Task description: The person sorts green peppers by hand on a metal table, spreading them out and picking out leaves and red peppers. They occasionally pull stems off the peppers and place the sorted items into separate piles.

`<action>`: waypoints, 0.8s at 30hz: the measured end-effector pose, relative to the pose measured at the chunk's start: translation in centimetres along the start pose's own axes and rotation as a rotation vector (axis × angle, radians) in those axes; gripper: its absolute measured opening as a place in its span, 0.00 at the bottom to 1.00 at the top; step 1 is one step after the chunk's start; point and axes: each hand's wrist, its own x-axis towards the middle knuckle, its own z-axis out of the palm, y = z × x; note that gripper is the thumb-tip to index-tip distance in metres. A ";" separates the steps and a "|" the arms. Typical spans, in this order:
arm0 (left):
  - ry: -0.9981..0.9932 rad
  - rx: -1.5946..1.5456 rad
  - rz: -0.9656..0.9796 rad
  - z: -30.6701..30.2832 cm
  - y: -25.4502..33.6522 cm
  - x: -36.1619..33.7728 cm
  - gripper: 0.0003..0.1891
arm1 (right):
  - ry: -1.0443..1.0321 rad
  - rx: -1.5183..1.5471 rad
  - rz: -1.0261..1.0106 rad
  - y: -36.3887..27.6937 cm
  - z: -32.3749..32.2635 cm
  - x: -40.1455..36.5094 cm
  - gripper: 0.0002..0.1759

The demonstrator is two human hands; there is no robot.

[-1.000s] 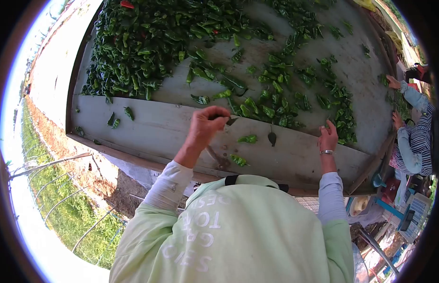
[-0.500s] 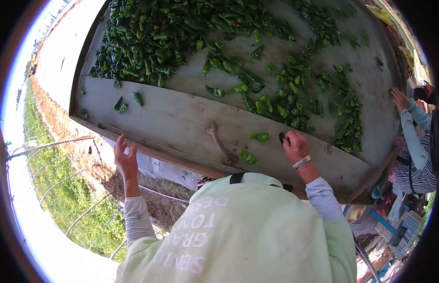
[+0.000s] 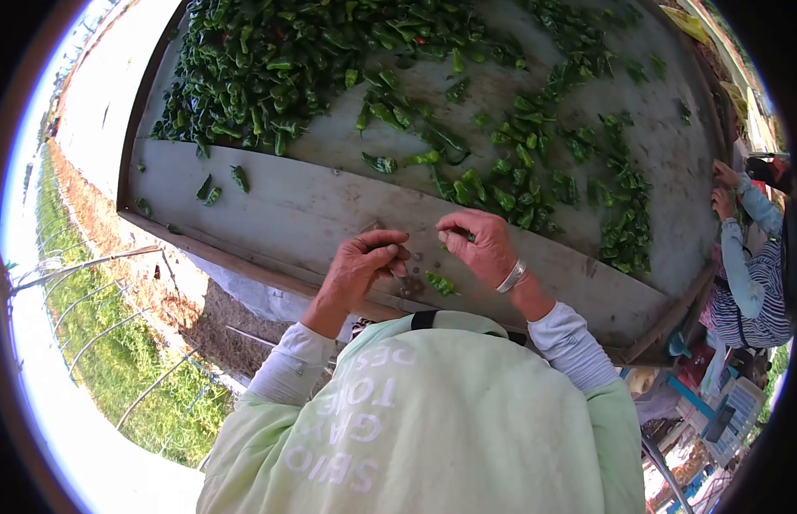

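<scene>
1. With 12 o'clock straight ahead, the left hand (image 3: 357, 267) is half-closed over the board (image 3: 283, 187), its fingertips drawn toward the thumb; whether it pinches anything, I cannot tell.
2. Just across from it, toward 2 o'clock, the right hand (image 3: 488, 247) has its fingers bent in toward its thumb. Green shows by the tips, but held or lying beneath is unclear.
3. One loose pepper (image 3: 440, 283) lies on the board, at 7 o'clock from the right hand, near both hands and apart from the others.
4. The heap (image 3: 261, 77) sits at 11 o'clock, the scattered peppers (image 3: 523, 176) around 2 o'clock, and a few strays (image 3: 239, 178) toward 10 o'clock.
5. For good handling, I'd pinch each pepper lightly by its firm middle, using thumb and forefinger pads; squeezing could bruise it.
6. Keeping both hands low and close together should make any pass between them short and sure.
7. Wrists are best kept clear of the loose pepper, lest a cuff drag it.
8. A co-worker's hands (image 3: 722, 203) are near 3 o'clock, well apart from these.
</scene>
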 end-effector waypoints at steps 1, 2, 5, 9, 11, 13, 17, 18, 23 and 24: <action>0.077 -0.006 0.052 -1.9 0.8 -1.0 0.12 | 0.046 -0.096 -0.016 0.4 -0.3 1.2 0.04; 0.159 -0.006 0.158 -4.3 1.4 -2.3 0.11 | 0.094 -0.192 -0.035 0.8 -0.7 2.6 0.05; 0.528 -0.026 0.461 -12.7 3.0 -8.0 0.11 | 0.181 -0.447 -0.131 3.8 -0.8 7.2 0.06; 1.247 1.291 0.288 -21.3 2.1 -14.6 0.30 | 0.045 -0.914 0.012 6.6 -0.3 10.1 0.06; 1.357 1.397 0.262 -20.8 2.0 -14.2 0.32 | -0.071 -0.992 0.113 7.4 -0.3 10.9 0.06; 1.081 0.935 0.515 -17.3 1.7 -11.6 0.29 | -0.062 -0.935 0.154 7.1 -0.7 10.8 0.06; 0.521 0.264 0.414 -7.2 1.6 -4.4 0.26 | 0.109 -0.562 0.216 7.1 -2.0 9.4 0.09; 0.449 0.297 0.292 -4.9 1.7 -3.1 0.25 | 0.196 -0.337 0.203 6.8 -2.4 8.5 0.09; 0.018 -0.053 -0.017 2.9 0.7 1.5 0.20 | 0.035 0.045 0.092 1.1 0.3 3.2 0.03; -0.050 -0.099 -0.029 3.3 -0.2 2.6 0.19 | 0.046 0.045 0.100 0.5 0.9 2.4 0.03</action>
